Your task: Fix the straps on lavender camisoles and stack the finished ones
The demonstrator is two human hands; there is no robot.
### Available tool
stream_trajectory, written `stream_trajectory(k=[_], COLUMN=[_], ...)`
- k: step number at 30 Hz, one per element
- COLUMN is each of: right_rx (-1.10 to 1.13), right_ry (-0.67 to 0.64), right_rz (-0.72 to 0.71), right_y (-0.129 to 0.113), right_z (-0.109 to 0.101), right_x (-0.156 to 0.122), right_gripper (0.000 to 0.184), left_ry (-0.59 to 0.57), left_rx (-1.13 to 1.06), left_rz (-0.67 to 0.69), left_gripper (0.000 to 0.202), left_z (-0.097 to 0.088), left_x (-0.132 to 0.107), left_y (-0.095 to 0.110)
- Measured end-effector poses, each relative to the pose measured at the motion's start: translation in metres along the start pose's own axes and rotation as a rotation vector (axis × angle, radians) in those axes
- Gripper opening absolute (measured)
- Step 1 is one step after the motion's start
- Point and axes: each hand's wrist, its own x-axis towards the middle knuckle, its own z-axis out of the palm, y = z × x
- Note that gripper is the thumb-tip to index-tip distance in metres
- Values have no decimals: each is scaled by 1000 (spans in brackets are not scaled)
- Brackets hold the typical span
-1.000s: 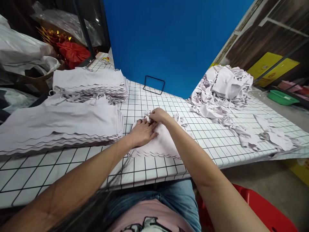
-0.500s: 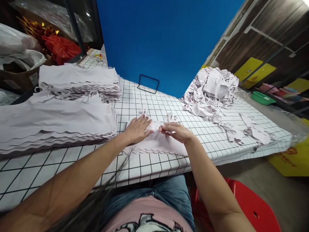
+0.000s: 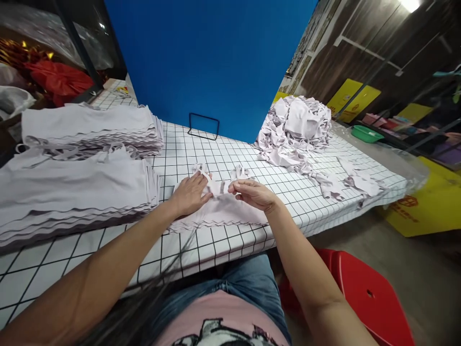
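Observation:
A small stack of pale pinkish-white fabric pieces (image 3: 230,211), with wavy lower edges and thin strap loops at the top, lies before me on the table. My left hand (image 3: 190,192) rests on its left part, fingers stretched out and palm down. At the upper middle edge, my right hand (image 3: 250,192) is closed in a pinch on the fabric, and a bit of that edge stands raised between the two hands. The fingertips partly hide how much cloth is held.
Taller stacks of the same cloth (image 3: 75,182) stand at left. A heap of crumpled scraps (image 3: 302,122) sits at back right, with loose scraps (image 3: 363,182) nearer. A blue panel (image 3: 212,62) rises behind the grid-patterned table (image 3: 216,247). A red stool (image 3: 374,293) is at lower right.
The view has turned to the right, so everything sits further left. The fabric edge between my hands now looks lifted, and my left hand stays flat on the cloth.

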Motion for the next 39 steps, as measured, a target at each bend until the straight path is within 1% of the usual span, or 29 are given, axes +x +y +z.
stream_trajectory(k=[3, 5, 9, 11, 12, 14, 17, 20, 23, 25, 26, 28, 31, 33, 35, 37, 39], right_rx=[-140, -248, -459, -586, -627, -642, -583, -566, -537, -477, -438, -372, -311, -284, -260, -235, -209], right_ry=[2, 57, 200, 194, 173, 124, 51, -91, -259, -321, -325, -298, -218, -153, -86, -16, 59], right_rz=[11, 18, -12, 33, 66, 124, 117, 82, 80, 71, 61, 29, -30, -47, -48, -47, -48], right_y=[-3, -5, -10, -14, -16, -20, -24, -28, -30, -29, -27, -21, -12, -7, -5, -4, -4], right_z=[6, 10, 23, 31, 34, 38, 36, 25, 11, 2, -1, -7, -11, -10, -7, -4, 0], right_x=[14, 26, 53, 67, 74, 83, 82, 65, 42, 30, 27, 25, 30, 35, 43, 51, 61], right_gripper=[25, 28, 34, 39, 41, 44, 42, 37, 31, 29, 28, 26, 24, 24, 25, 27, 30], left_ry=[58, 95, 123, 110, 103, 100, 135, 171, 168, 158, 157, 159, 168, 185, 220, 289, 370], left_rx=[-25, -40, -54, -57, -60, -73, -113, -161, -173, -171, -174, -194, -269, -373, -516, -654, -747], left_rz=[7, 17, 23, 5, -4, -9, 21, 50, 49, 42, 40, 29, -3, -19, -60, -142, -214], left_gripper=[74, 77, 72, 67, 65, 62, 62, 72, 79, 80, 81, 84, 85, 78, 65, 55, 47], left_z=[1, 3, 5, 5, 4, 3, 0, 0, 0, 0, 0, -2, -6, -10, -13, -14, -15], left_x=[-1, -1, 0, 0, 0, 0, 0, 0, 0, 0, 0, 0, -1, -1, -1, 0, 2], left_y=[-1, -2, -3, -2, -2, -2, -2, -4, -6, -6, -5, -5, -5, -5, -6, -7, -7])
